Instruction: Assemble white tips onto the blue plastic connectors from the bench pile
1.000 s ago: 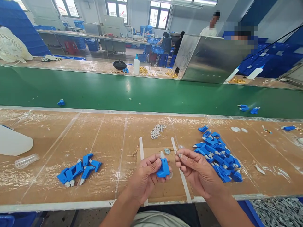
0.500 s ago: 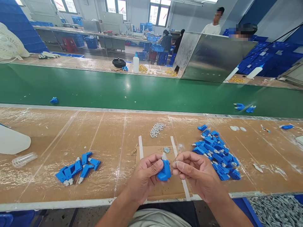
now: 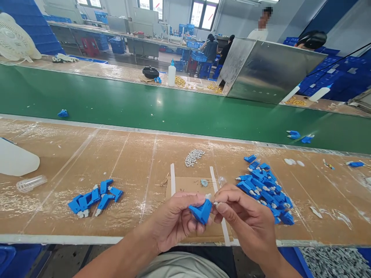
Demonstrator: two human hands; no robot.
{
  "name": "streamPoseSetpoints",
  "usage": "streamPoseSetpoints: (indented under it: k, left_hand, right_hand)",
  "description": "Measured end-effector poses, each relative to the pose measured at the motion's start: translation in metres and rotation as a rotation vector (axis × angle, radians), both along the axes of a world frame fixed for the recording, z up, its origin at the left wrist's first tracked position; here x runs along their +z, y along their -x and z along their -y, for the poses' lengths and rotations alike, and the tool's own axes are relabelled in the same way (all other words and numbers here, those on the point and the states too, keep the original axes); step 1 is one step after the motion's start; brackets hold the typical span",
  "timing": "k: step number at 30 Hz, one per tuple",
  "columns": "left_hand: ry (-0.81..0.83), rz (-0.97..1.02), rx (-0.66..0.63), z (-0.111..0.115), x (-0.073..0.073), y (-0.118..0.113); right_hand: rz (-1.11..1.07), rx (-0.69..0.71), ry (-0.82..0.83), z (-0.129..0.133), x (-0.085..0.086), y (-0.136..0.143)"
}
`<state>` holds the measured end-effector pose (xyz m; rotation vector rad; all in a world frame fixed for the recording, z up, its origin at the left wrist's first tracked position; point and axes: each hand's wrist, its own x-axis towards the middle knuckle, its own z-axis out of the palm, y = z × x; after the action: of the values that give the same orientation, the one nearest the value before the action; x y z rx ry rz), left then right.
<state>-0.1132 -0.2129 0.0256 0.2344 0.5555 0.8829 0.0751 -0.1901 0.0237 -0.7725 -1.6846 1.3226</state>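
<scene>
At the near edge of the counter (image 3: 139,158), the person's two hands work above a cardboard pad (image 3: 188,184). The left hand (image 3: 177,217) pinches a blue part (image 3: 202,212) between thumb and fingers. The blue part is off the counter, tilted, with its pale tip (image 3: 208,197) uppermost. The right hand (image 3: 246,216) is positioned just beside it; thumb and index finger are pressed together on a small grey piece (image 3: 216,203). Whether this piece touches the blue part cannot be determined.

Two white tape strips, left (image 3: 173,179) and right (image 3: 213,178), run along the sides of the pad. A light-blue lump (image 3: 204,182) with a thin stick lies between them. Beyond the pad is a cluster of small grey pieces (image 3: 194,158).

A heap of blue parts (image 3: 265,187) lies to the right, near the right hand. A smaller group of blue parts (image 3: 94,197) lies to the left, well apart from the left hand. Further left is a clear plastic tube (image 3: 31,183). Below the counter's right edge, a blue bin (image 3: 294,261) contains many grey pieces. Past the counter, a green belt (image 3: 116,98) carries three blue items.
</scene>
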Motion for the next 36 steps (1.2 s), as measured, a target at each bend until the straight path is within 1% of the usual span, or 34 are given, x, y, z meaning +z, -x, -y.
streamPoseSetpoints:
  k: [2, 8, 12, 17, 22, 24, 28, 30, 31, 32, 33, 36]
  left_hand:
    - [0.023, -0.016, -0.018, 0.001, 0.001, 0.001]
    - [0.010, -0.080, -0.045, 0.003, 0.003, 0.002]
    - [0.009, -0.099, -0.057, 0.004, 0.003, 0.001]
    - [0.056, -0.098, -0.043, 0.004, -0.001, 0.001]
    - [0.129, -0.043, -0.100, 0.002, -0.005, 0.005]
    - [0.123, -0.051, -0.100, 0.002, -0.007, 0.005]
    - [0.047, -0.153, -0.053, 0.000, -0.007, 0.004]
    - [0.005, -0.201, -0.053, -0.001, -0.005, 0.003]
    - [-0.019, -0.217, -0.061, -0.002, -0.003, 0.003]
    - [-0.052, -0.232, -0.069, -0.003, -0.001, 0.003]
    - [-0.090, -0.249, -0.073, -0.004, 0.001, 0.003]
    - [-0.202, -0.310, -0.067, -0.009, 0.006, 0.004]
  right_hand:
    - [0.009, -0.007, -0.042, 0.001, -0.002, -0.001]
    - [0.114, -0.022, -0.308, -0.001, -0.004, -0.004]
    - [0.119, -0.004, -0.416, -0.003, -0.004, -0.005]
    - [0.150, 0.024, -0.553, -0.009, -0.003, -0.003]
    - [0.217, 0.034, -0.711, -0.011, -0.005, -0.007]
    - [0.270, 0.047, -0.726, -0.011, -0.005, -0.010]
    - [0.363, 0.113, -0.694, -0.013, -0.002, -0.013]
    - [0.333, 0.128, -0.649, -0.017, 0.000, -0.013]
    - [0.304, 0.131, -0.595, -0.019, 0.001, -0.013]
    - [0.259, 0.133, -0.513, -0.021, 0.001, -0.012]
    - [0.206, 0.142, -0.398, -0.024, 0.001, -0.012]
    - [0.026, 0.193, 0.045, -0.031, 0.001, -0.009]
